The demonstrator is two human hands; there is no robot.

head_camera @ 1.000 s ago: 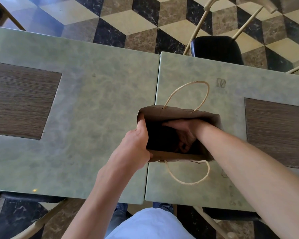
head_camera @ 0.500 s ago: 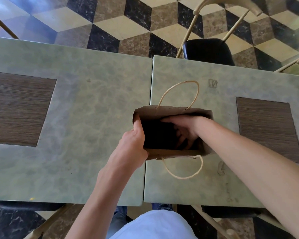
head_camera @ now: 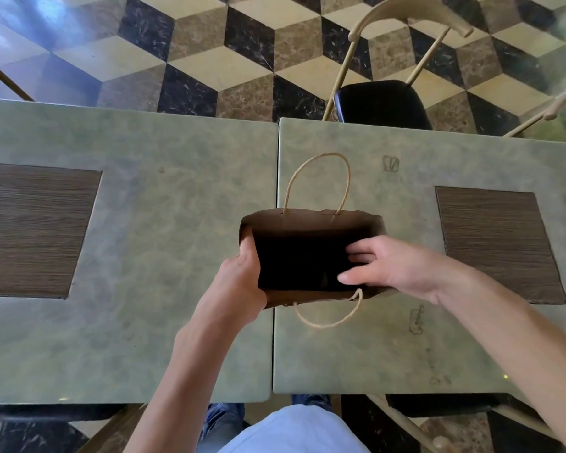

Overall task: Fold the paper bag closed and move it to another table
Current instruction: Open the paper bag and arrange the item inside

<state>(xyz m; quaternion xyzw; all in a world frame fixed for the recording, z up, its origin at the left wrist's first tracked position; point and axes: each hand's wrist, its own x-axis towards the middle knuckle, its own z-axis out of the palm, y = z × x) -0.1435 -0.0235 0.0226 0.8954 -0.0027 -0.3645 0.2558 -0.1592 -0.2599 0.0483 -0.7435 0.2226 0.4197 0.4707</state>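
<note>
You stood over two green tables pushed edge to edge, the left table (head_camera: 128,256) and the right table (head_camera: 406,338) meeting in a seam that ran straight away from you. Each carried a dark wood-grain inlay (head_camera: 30,228) set toward its outer side. Beyond the far edge of the right table a chair (head_camera: 383,103) with a black seat stood on the patterned floor. The paper bag (head_camera: 311,219) stood upright with its mouth wide open, on the right table's left edge and reaching slightly across the seam, about midway between the near and far edges. One twine handle (head_camera: 317,178) lay flat toward the far edge, the other (head_camera: 327,313) toward you. Your left hand (head_camera: 239,286) gripped the bag's left rim, thumb inside against the paper. Your right hand (head_camera: 396,268) hovered over the bag's right side, fingers spread loosely above the opening, holding nothing
</note>
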